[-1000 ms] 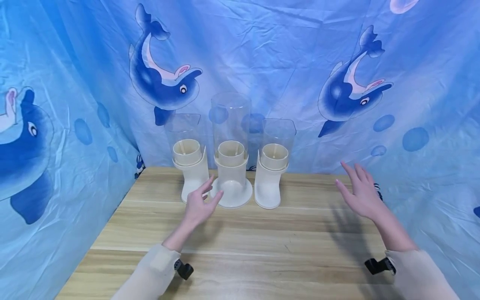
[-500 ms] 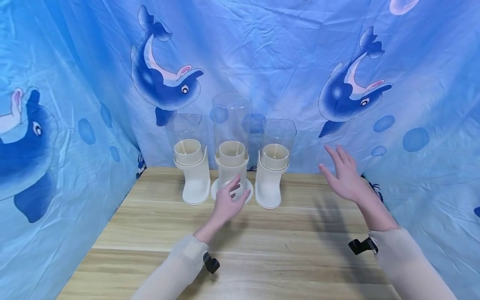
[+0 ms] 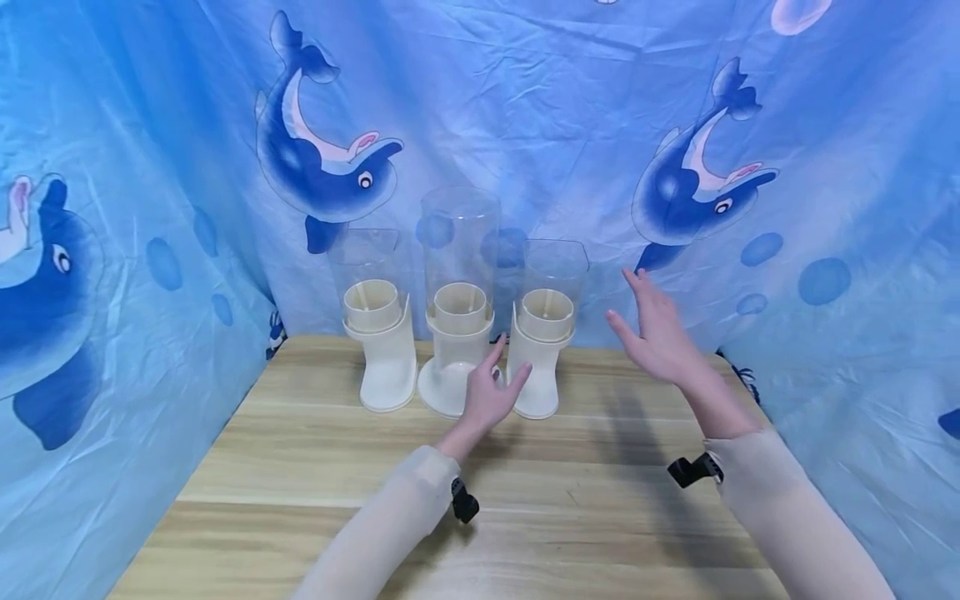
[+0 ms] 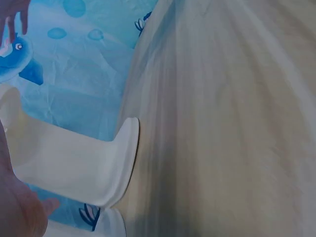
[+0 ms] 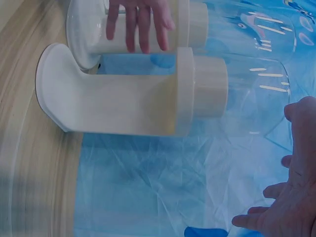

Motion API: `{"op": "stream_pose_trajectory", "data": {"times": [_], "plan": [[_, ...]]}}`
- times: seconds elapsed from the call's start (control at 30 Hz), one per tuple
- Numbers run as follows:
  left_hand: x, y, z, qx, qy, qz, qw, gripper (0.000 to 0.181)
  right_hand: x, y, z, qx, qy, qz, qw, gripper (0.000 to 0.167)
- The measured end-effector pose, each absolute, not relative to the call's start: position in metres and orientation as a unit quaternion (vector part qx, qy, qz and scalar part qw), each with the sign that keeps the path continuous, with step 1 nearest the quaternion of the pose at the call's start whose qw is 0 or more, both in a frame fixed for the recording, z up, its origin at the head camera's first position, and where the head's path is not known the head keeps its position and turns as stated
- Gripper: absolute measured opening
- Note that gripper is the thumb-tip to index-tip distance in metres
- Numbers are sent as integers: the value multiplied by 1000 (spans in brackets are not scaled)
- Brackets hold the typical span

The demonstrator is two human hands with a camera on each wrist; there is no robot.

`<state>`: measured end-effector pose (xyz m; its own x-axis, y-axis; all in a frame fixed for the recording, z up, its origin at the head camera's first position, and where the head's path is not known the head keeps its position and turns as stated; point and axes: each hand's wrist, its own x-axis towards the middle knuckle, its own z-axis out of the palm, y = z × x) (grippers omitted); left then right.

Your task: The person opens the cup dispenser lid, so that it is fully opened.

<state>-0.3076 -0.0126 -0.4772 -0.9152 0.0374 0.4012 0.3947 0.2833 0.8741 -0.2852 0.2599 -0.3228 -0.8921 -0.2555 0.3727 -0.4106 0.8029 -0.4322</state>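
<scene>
Three white dispenser-like stands with clear upright tubes stand in a row at the back of the table: a left stand [image 3: 390,367], a middle stand [image 3: 448,387] with the tallest tube, and a right stand [image 3: 543,362]. My left hand [image 3: 489,402] hovers in front of the middle and right stands, fingers extended and thumb spread, holding nothing. In the left wrist view only part of that hand [image 4: 19,207] shows, beside a white stand [image 4: 74,153]. To the right of the row, my right hand [image 3: 658,340] is raised in the air with loosely spread fingers [image 5: 274,191], apart from the right stand's tube [image 5: 256,94].
A wooden table [image 3: 300,467] carries the stands. Blue dolphin-printed cloth [image 3: 480,100] hangs close behind them and along both sides. Black wrist cameras [image 3: 464,502] are strapped at both sleeves.
My left hand has moved right, from beside the left stand, past the middle one, to near the right stand. My right hand has shifted left and a little farther from me. The stands stayed put.
</scene>
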Motion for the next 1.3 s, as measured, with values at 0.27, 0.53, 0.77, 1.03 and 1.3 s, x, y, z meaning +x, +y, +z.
{"op": "stream_pose_trajectory", "data": {"times": [0.27, 0.53, 0.77, 1.03, 1.3], "plan": [[-327, 2, -472, -128, -799, -572, 136, 97, -301, 234, -317, 219, -915, 281, 190, 76], [-340, 5, -465, -164, -795, -566, 141, 108, -313, 215, -309, 233, -898, 312, 204, 76], [-346, 6, -463, -193, -790, -563, 144, 109, -320, 205, -310, 232, -885, 361, 182, 76], [-351, 6, -459, -225, -776, -558, 190, 102, -327, 197, -316, 220, -884, 382, 155, 76], [-358, 6, -457, -276, -744, -552, 255, 104, -329, 197, -323, 213, -874, 398, 179, 76]]}}
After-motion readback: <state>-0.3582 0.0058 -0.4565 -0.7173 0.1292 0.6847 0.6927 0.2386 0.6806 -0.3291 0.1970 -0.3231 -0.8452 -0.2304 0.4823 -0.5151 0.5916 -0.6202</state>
